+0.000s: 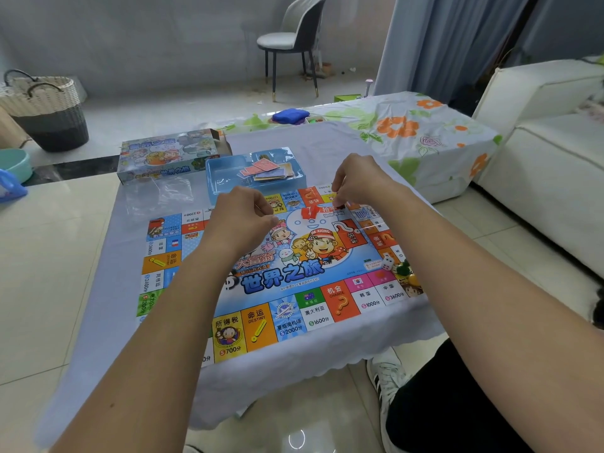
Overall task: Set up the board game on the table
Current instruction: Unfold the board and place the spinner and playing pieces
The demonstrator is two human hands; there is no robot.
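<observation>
hovering over the game board (281, 279), both hands curl; right hand (356, 183) pinches a red piece (340, 201), left hand (243, 214) unclear.

Left hand (243, 212) hides its fingertips (grip contents unclear), covering board (294, 273).

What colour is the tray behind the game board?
Light blue; the tray shows clearly in the head view.

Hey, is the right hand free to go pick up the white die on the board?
Probably not yet: the right hand seems to pinch a small red piece. The path to the white die on the board looks open.
</observation>
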